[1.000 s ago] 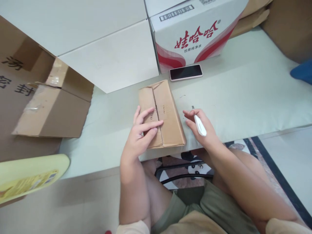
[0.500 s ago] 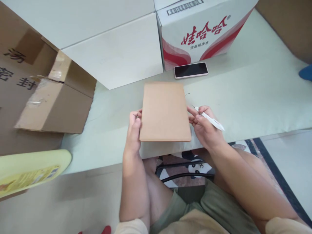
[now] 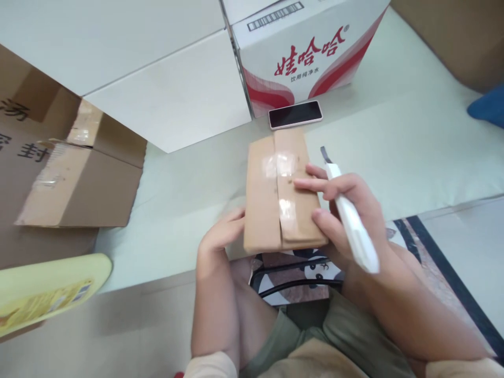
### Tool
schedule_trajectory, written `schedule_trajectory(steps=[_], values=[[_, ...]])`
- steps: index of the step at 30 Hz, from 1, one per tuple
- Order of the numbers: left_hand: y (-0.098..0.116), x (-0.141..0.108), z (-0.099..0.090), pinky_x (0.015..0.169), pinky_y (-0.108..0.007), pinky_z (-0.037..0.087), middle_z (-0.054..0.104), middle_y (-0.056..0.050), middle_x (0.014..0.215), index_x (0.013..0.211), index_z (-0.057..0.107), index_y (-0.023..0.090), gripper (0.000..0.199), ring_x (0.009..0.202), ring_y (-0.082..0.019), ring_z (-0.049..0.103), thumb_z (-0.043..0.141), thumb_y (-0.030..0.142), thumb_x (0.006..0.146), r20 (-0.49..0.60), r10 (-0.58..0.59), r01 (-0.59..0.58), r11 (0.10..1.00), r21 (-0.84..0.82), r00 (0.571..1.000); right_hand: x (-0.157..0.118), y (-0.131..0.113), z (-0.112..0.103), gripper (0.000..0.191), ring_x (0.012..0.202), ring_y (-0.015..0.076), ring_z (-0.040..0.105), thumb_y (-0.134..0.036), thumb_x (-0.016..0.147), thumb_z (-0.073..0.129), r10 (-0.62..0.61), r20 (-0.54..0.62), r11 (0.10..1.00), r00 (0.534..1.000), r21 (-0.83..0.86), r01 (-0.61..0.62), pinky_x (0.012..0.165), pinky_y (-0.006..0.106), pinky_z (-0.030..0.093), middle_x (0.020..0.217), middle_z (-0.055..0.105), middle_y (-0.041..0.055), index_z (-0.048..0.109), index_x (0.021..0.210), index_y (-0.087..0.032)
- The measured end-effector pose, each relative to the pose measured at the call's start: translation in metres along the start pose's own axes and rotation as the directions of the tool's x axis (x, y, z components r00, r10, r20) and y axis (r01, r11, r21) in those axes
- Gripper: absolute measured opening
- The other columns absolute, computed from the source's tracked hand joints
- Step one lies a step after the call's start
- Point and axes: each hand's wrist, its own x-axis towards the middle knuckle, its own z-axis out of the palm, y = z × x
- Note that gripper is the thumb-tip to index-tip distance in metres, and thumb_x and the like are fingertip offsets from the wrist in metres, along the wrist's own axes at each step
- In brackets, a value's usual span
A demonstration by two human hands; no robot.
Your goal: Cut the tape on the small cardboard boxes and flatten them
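A small brown cardboard box (image 3: 262, 194) is held tilted over the table's front edge, its taped seam facing me. Strips of clear tape (image 3: 287, 210) cross the seam between its flaps. My left hand (image 3: 222, 231) grips the box's lower left side, and its fingertips are hidden behind the cardboard. In my right hand (image 3: 354, 210) is a white utility knife (image 3: 352, 231) with its short grey blade out, pointing away from me. The fingers of that hand also touch the right part of the box.
A phone (image 3: 295, 114) lies behind the box, against a white and red carton (image 3: 311, 63). White boxes (image 3: 177, 94) stand to the left, beside large brown cartons (image 3: 98, 184). A yellow-green container (image 3: 94, 268) is at the left edge. Something blue (image 3: 488, 107) shows at far right.
The box has been turned from its plain face to its taped face. My right hand has come over its right side with the knife. The view has shifted slightly.
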Motion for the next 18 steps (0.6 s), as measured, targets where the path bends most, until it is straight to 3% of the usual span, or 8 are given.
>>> schedule_trajectory(steps=[2, 4, 6, 8, 10, 12, 15, 18], values=[[-0.002, 0.005, -0.001, 0.108, -0.057, 0.059, 0.078, -0.012, 0.129, 0.118, 0.079, 0.023, 0.045, 0.132, -0.04, 0.068, 0.079, 0.055, 0.086, 0.027, -0.007, 0.005, 0.999, 0.04, 1.0, 0.001, 0.011, -0.002, 0.024, 0.158, 0.0308, 0.046, -0.035, 0.096, 0.07, 0.037, 0.042, 0.999, 0.998, 0.036, -0.038, 0.128, 0.065, 0.039, 0.142, 0.074, 0.0067, 0.048, 0.103, -0.031], [-0.001, 0.008, 0.002, 0.11, -0.055, 0.058, 0.068, -0.012, 0.148, 0.135, 0.07, 0.028, 0.057, 0.141, -0.038, 0.062, 0.067, 0.066, 0.093, -0.101, 0.1, -0.094, 0.993, 0.065, 0.99, 0.001, 0.025, -0.004, 0.026, 0.159, 0.0308, 0.045, -0.033, 0.095, 0.071, 0.072, 0.062, 0.991, 0.995, 0.105, -0.079, 0.127, 0.064, 0.039, 0.154, 0.065, 0.0063, 0.048, 0.107, -0.032], [0.003, 0.009, 0.008, 0.116, -0.055, 0.053, 0.053, -0.01, 0.164, 0.148, 0.058, 0.035, 0.065, 0.153, -0.036, 0.05, 0.059, 0.073, 0.095, -0.178, 0.332, -0.3, 0.936, 0.182, 0.926, 0.001, 0.038, -0.006, 0.027, 0.153, 0.0313, 0.053, -0.035, 0.095, 0.071, 0.102, 0.075, 0.98, 0.992, 0.162, -0.114, 0.124, 0.064, 0.043, 0.159, 0.061, 0.0067, 0.048, 0.109, -0.032], [0.008, 0.009, 0.018, 0.125, -0.057, 0.043, 0.045, -0.009, 0.169, 0.15, 0.055, 0.038, 0.062, 0.16, -0.036, 0.039, 0.056, 0.072, 0.098, -0.085, 0.533, -0.475, 0.807, 0.35, 0.842, 0.001, 0.044, -0.007, 0.028, 0.145, 0.0311, 0.061, -0.037, 0.095, 0.073, 0.115, 0.084, 0.974, 0.99, 0.187, -0.129, 0.12, 0.061, 0.047, 0.158, 0.062, 0.0072, 0.049, 0.108, -0.031], [0.014, 0.009, 0.029, 0.131, -0.06, 0.033, 0.047, -0.009, 0.166, 0.144, 0.061, 0.036, 0.052, 0.159, -0.035, 0.041, 0.054, 0.065, 0.102, 0.028, 0.609, -0.547, 0.69, 0.473, 0.793, 0.002, 0.043, -0.007, 0.027, 0.139, 0.0296, 0.066, -0.038, 0.094, 0.075, 0.096, 0.032, 0.98, 0.995, 0.172, -0.1, 0.117, 0.057, 0.05, 0.147, 0.071, 0.0068, 0.051, 0.104, -0.03], [0.019, 0.008, 0.039, 0.133, -0.06, 0.029, 0.051, -0.01, 0.16, 0.14, 0.065, 0.032, 0.048, 0.155, -0.034, 0.045, 0.049, 0.061, 0.105, 0.053, 0.622, -0.551, 0.647, 0.528, 0.781, 0.004, 0.031, -0.007, 0.023, 0.123, 0.0264, 0.074, -0.038, 0.095, 0.074, 0.068, -0.109, 0.987, 0.992, 0.155, -0.051, 0.108, 0.05, 0.057, 0.124, 0.081, 0.0048, 0.055, 0.102, -0.029], [0.021, 0.006, 0.049, 0.132, -0.058, 0.032, 0.054, -0.011, 0.154, 0.138, 0.066, 0.029, 0.048, 0.151, -0.032, 0.048, 0.045, 0.06, 0.107, 0.015, 0.624, -0.535, 0.658, 0.529, 0.782, 0.004, 0.004, -0.007, 0.023, 0.077, 0.0203, 0.077, -0.045, 0.096, 0.073, 0.083, -0.293, 0.969, 0.952, 0.248, -0.008, 0.064, 0.033, 0.06, 0.089, 0.08, -0.0004, 0.059, 0.105, -0.03], [0.022, 0.002, 0.057, 0.13, -0.056, 0.034, 0.055, -0.011, 0.152, 0.137, 0.066, 0.028, 0.047, 0.149, -0.031, 0.049, 0.044, 0.057, 0.108, -0.016, 0.63, -0.535, 0.672, 0.512, 0.776, 0.002, -0.02, -0.009, 0.04, 0.052, 0.0194, 0.066, -0.065, 0.094, 0.069, 0.102, -0.238, 0.96, 0.966, 0.277, -0.033, 0.045, 0.032, 0.048, 0.077, 0.077, -0.0016, 0.06, 0.117, -0.034]])
